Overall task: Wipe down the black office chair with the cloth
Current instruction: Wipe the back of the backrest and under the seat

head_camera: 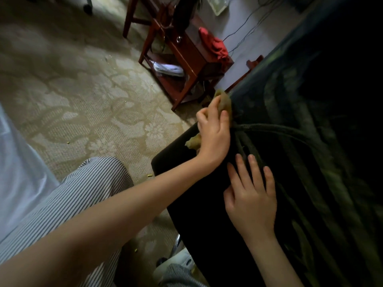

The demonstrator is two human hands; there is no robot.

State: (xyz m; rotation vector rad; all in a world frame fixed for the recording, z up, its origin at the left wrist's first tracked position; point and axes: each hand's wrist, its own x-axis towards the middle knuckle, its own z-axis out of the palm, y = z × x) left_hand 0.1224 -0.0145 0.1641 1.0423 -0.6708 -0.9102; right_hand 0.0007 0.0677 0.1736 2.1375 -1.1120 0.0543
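From the head camera: grips the yellowish cloth (224, 100) with the left hand (215, 131), fingers curled round it, pressing it to the side edge of the black office chair (196, 224) where seat meets backrest. Rests the right hand (251, 197) flat on the seat just beside, fingers straight, holding nothing. Leaves open patterned carpet (83, 90) left of the seat edge, with a wooden desk (192, 56) near the cloth and a striped trouser leg (83, 189) near the seat's corner.
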